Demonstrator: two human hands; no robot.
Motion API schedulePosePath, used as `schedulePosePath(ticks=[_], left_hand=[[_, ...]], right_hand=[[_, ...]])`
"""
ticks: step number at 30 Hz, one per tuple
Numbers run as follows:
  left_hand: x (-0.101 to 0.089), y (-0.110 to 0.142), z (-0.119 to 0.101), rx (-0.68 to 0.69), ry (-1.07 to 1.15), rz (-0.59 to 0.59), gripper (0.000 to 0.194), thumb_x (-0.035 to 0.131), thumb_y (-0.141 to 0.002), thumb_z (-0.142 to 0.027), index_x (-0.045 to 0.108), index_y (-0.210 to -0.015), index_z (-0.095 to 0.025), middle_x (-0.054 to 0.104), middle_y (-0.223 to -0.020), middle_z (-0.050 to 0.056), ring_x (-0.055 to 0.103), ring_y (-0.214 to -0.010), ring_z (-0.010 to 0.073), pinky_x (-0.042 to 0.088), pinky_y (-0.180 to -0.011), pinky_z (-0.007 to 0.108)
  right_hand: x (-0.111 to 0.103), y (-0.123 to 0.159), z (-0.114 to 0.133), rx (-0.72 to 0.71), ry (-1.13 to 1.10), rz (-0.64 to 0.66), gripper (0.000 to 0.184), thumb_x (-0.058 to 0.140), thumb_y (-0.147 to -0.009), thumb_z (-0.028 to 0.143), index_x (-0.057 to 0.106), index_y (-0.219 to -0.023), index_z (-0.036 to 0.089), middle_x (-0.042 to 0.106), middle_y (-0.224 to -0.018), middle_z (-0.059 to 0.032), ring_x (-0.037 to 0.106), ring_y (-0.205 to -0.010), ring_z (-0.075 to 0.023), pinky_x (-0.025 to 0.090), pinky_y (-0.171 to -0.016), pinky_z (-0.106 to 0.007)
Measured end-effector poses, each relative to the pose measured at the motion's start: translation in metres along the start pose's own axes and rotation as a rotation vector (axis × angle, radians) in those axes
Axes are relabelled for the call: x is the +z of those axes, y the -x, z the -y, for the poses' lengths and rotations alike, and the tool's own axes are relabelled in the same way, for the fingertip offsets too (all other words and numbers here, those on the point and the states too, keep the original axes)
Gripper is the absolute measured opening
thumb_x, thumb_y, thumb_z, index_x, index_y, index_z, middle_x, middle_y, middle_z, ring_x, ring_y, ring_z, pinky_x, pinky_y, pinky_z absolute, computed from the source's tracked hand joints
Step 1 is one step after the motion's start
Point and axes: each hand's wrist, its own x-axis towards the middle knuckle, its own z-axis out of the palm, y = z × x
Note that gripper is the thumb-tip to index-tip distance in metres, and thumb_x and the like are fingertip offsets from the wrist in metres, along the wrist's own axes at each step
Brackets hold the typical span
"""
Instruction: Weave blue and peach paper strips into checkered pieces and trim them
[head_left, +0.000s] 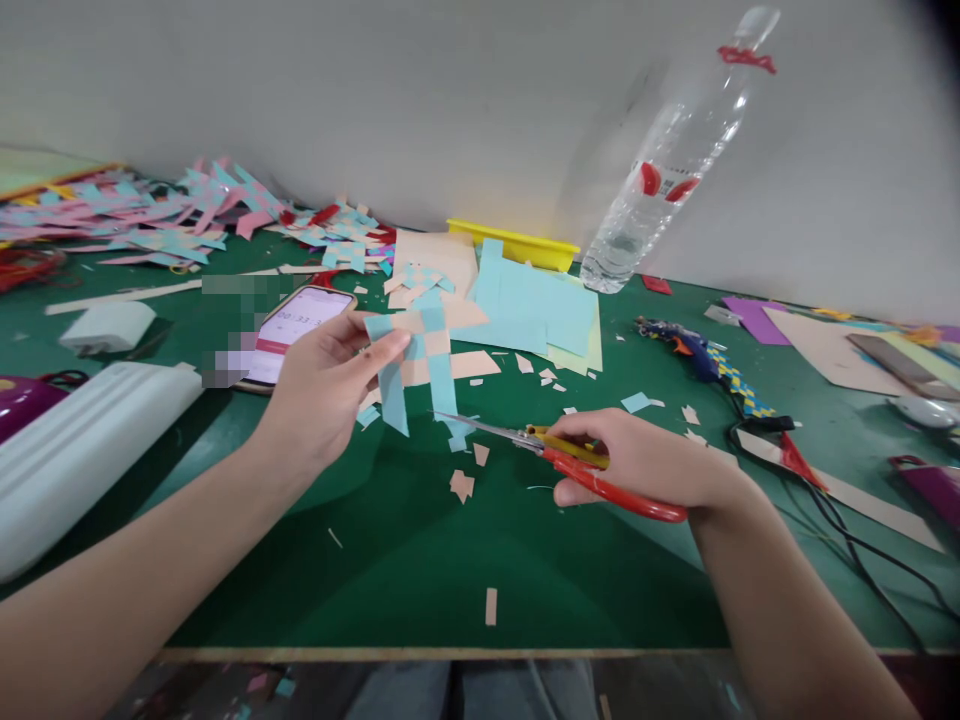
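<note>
1. The left hand (319, 375) pinches a light-blue and peach woven paper piece (437, 345) by its upper left part, above the middle of a green desk (600, 590). The right hand (645, 450) grips scissors with red and yellow handles (619, 497), the tips near the piece's hanging strips; whether they touch cannot be told.
2. The paper looks light and flexible, likely to crease or tear; the overlapped squares should offer a firmer hold than the loose ends, which would probably bend.
3. Peach paper scraps (463, 485) dot the desk between the hands and its front edge. Light-blue paper sheets (517, 300) lie toward the back edge, by a yellow plastic tray (517, 243).
4. Behind the desk, a clear plastic bottle (652, 190) stands before a plain grey wall (337, 90).
</note>
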Motion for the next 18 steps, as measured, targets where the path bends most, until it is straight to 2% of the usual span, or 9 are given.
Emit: schedulePosePath(ticks=[5,13,18], left_hand=[[0.0017,0.0018,-0.0009,0.006,-0.003,0.002,0.008,0.074,-0.075,-0.019,0.067,-0.076,-0.017,0.063,-0.066,-0.003,0.057,-0.052,0.0043,0.042,-0.041,0.011],[0.002,0.0024,-0.0021,-0.006,-0.013,-0.002,0.01,0.075,-0.074,-0.021,0.066,-0.076,-0.017,0.064,-0.068,-0.001,0.059,-0.054,0.0085,0.047,-0.043,0.016],[0.0001,0.0009,-0.0004,0.0,-0.028,-0.014,0.015,0.078,-0.071,-0.024,0.066,-0.079,-0.017,0.064,-0.07,0.0,0.061,-0.056,0.0107,0.048,-0.043,0.018]], right_hand=[[0.0004,0.0003,0.0028,0.007,0.003,0.01,0.046,0.067,-0.071,0.06,0.065,-0.097,0.022,0.064,-0.085,-0.0007,0.053,-0.069,-0.0146,0.038,-0.059,-0.027],[0.0004,0.0005,0.0025,-0.01,0.004,0.011,0.048,0.068,-0.069,0.061,0.067,-0.096,0.021,0.063,-0.082,-0.0014,0.05,-0.065,-0.0139,0.037,-0.058,-0.027],[-0.0002,-0.0014,-0.0009,-0.025,0.003,0.006,0.048,0.07,-0.065,0.061,0.069,-0.092,0.02,0.056,-0.071,0.0006,0.04,-0.058,-0.0111,0.031,-0.053,-0.026]])
